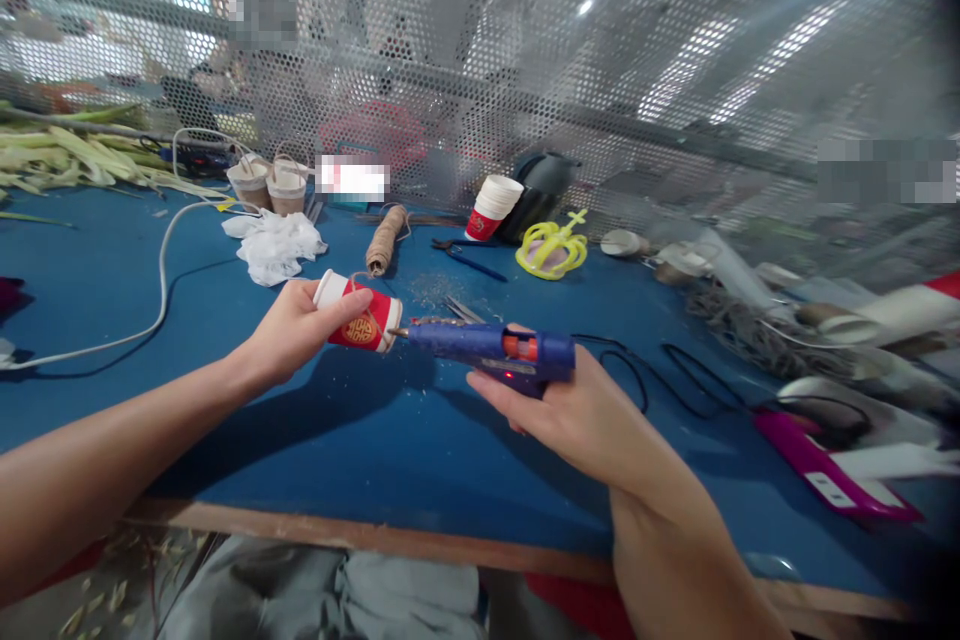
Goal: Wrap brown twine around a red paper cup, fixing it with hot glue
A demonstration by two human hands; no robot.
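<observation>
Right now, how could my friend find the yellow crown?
On the blue table, look toward the mesh at the back. Right of the red-and-white stacked cups sits the crown. Unlike them, it's bright yellow with a cross on top.

No word or number can be read for certain: the red-and-white paper cup (384, 311) bears a round gold emblem (361, 330) with unclear strokes, the cup stack (495, 200) has pale marks on its red part, and the blue glue gun's (469, 344) small label is illegible
</observation>
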